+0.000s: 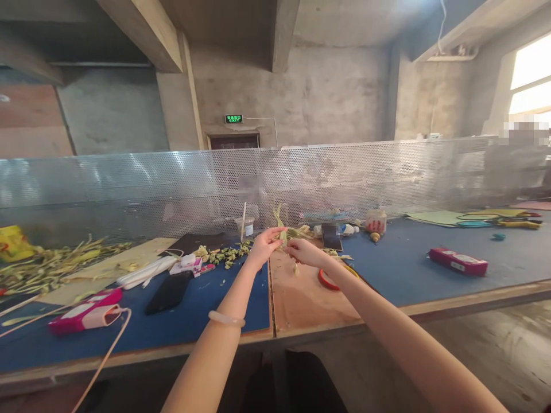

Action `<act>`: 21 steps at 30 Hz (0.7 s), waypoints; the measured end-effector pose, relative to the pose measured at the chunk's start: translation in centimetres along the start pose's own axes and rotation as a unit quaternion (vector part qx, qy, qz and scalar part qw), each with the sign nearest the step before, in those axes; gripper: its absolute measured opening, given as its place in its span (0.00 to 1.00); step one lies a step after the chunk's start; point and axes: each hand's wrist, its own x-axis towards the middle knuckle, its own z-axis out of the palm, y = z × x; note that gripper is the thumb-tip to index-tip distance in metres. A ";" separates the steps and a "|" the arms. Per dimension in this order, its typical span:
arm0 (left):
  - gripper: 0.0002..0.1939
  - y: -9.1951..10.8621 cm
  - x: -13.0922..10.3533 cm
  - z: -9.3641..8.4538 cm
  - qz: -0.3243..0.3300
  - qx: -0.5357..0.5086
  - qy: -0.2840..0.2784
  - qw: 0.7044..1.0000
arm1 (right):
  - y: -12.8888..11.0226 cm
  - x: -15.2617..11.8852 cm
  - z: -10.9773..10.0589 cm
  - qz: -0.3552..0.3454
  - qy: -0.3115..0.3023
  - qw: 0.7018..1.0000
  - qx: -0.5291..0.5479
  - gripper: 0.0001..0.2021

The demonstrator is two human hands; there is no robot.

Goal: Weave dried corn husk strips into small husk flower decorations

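My left hand [263, 248] and my right hand [306, 252] meet over the wooden board [297, 304] near the middle of the table. Between them a pale green leaf strip [278, 217] stands up, its tips pointing away from me. The left fingers are closed on the strip. My right fingertips pinch at its lower end, where the fingers hide the details. Just below the hands a small pale scrap [295, 268] lies on the board. Beside my right forearm are scissors with red-orange handles [328, 279], partly hidden by the arm.
A black phone [169, 291], a magenta box [86, 312] and small green woven-looking pieces [232, 254] lie left, with heaped leaf strips [55, 264] beyond. A perforated metal screen [193, 178] closes the back. Another magenta box [458, 261] and a jar [376, 221] stand right.
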 end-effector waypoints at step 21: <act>0.15 -2.4 -0.1 0.8 -0.120 -0.035 -0.083 0.989 | 2.4 1.4 4.0 -0.037 0.138 0.959 0.244 0.18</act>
